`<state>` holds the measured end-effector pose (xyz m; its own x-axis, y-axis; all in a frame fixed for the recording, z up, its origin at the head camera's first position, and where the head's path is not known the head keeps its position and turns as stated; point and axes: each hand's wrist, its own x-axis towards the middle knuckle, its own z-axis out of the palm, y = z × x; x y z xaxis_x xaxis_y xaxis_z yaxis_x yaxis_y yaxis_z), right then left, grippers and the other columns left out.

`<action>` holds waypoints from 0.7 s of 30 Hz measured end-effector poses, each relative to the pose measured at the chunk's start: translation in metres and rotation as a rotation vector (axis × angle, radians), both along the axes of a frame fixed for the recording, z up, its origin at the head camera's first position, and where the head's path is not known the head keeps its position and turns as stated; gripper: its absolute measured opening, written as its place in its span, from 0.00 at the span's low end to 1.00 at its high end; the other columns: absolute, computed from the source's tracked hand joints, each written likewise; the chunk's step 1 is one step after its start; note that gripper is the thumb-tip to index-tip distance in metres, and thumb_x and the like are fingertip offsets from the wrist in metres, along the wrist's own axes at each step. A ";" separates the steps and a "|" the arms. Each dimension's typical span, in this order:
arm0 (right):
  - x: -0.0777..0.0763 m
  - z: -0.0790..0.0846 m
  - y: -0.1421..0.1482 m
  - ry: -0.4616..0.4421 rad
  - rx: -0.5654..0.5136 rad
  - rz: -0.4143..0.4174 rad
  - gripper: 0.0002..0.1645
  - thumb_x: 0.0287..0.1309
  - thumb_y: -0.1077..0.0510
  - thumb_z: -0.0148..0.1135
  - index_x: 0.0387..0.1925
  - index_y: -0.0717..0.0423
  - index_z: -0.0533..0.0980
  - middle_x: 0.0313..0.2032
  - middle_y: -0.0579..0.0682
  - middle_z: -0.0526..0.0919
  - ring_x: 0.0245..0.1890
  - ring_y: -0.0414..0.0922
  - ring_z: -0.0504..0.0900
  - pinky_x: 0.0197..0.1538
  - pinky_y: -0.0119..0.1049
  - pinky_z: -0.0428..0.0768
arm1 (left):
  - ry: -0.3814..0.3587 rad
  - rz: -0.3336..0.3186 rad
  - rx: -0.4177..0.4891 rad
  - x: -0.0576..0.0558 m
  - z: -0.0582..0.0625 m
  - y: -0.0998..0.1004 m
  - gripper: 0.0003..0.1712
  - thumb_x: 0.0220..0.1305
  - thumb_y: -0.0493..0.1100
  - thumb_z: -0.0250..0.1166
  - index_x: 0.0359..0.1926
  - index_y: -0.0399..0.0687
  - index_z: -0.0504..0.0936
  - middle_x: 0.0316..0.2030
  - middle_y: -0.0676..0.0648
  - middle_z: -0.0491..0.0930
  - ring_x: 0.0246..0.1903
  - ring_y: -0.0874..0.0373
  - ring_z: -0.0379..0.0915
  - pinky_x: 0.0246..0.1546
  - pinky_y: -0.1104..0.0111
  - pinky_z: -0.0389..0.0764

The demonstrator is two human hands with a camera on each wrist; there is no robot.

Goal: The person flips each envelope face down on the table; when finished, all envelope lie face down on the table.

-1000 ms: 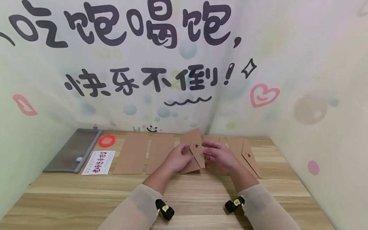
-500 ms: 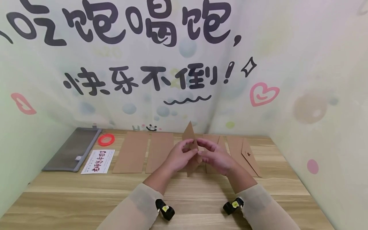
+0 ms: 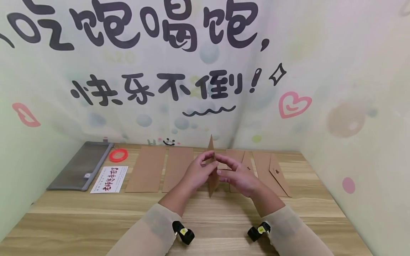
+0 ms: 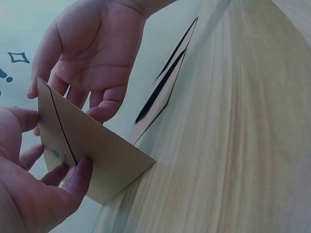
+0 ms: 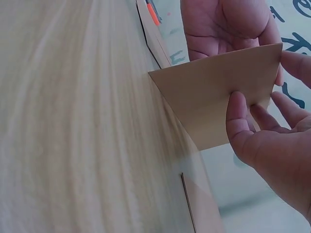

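Both hands hold a brown kraft envelope (image 3: 211, 143) on its edge close over the table; from the head it shows nearly edge-on. In the left wrist view the thumb of my left hand (image 3: 199, 172) lies on the envelope's flap side (image 4: 109, 153), beside a small printed mark, with fingers at the edge. My right hand (image 3: 242, 179) has its thumb on the plain side (image 5: 199, 90) and its fingertips at the far edge. To the left lie two envelopes plain side up, one at the far left (image 3: 146, 170) and one nearer (image 3: 179, 167).
On the right are two envelopes flap side up, an inner one (image 3: 236, 156) partly behind my right hand and an outer one (image 3: 265, 172). A grey zip pouch (image 3: 80, 167), a red ring (image 3: 111, 156) and a printed white card (image 3: 110, 180) lie at the left. A printed curtain (image 3: 205, 124) hangs behind.
The envelope has turned between the hands from flap side facing me to nearly edge-on, flap side now to the left. The right thumb and fingers have shifted along it.
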<state>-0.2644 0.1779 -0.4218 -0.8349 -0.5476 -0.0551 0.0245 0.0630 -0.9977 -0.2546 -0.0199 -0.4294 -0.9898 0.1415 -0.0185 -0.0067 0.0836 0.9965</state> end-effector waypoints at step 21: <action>-0.003 -0.013 -0.002 -0.099 0.076 -0.011 0.41 0.75 0.55 0.65 0.83 0.52 0.61 0.82 0.60 0.60 0.63 0.41 0.79 0.67 0.44 0.83 | -0.005 0.095 0.057 -0.003 0.007 -0.002 0.26 0.74 0.45 0.66 0.70 0.59 0.79 0.72 0.53 0.78 0.68 0.51 0.79 0.66 0.53 0.83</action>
